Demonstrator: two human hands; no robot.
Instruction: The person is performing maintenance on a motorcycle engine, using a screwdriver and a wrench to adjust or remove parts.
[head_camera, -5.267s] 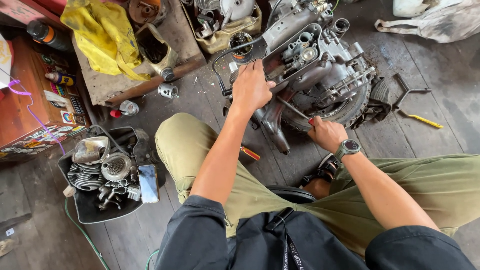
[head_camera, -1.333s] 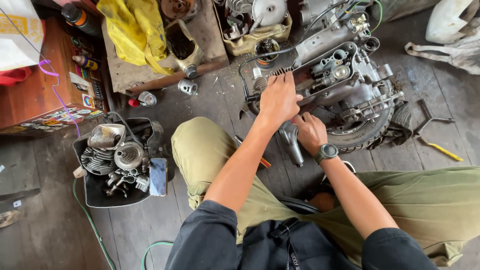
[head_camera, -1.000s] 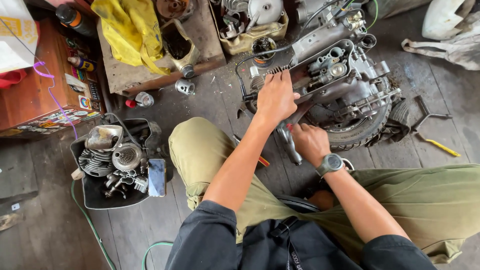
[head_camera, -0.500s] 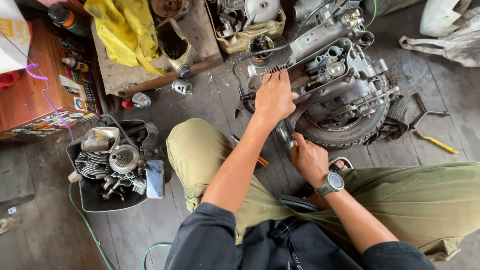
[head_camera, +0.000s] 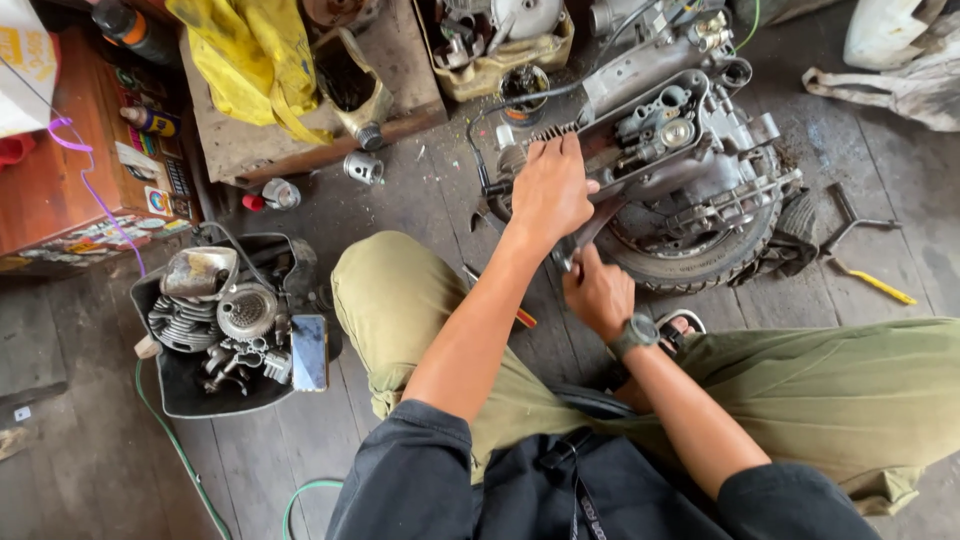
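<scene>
Presently the person is sitting on a plank floor (head_camera: 100, 440) and working on a scooter engine assembly (head_camera: 680, 150) that is lying on its side directly ahead, beyond the knees, with its rear tyre (head_camera: 700, 262) toward the person. The left hand (head_camera: 548, 190) is pressing flat and spread on the near edge of the casing, fingers extended, gripping nothing; it is acting as a brace. The right hand (head_camera: 598, 292) is closed around the handle end of a metal tool (head_camera: 590, 225), whose shaft is running up under the left palm toward the casing. The tool's working end is hidden, so its type cannot be told.

Judgement on method: the bracing hand should be bearing down close to the fastening point so the engine is not rocking on its tyre, and the tool should be seating squarely before force is applied; a slip here could drive the knuckles into the cooling fins.

Condition of the assembly: the crankcase is lying open, showing grey cast recesses and small fittings, all heavily soiled with oil and grit. A black cable (head_camera: 500, 105) is looping from its left end.

Nearby, a black tray (head_camera: 180, 390) at the left is holding a finned cylinder (head_camera: 185, 322) and loose parts. A yellow cloth (head_camera: 255, 60) is lying on a wooden board.
</scene>
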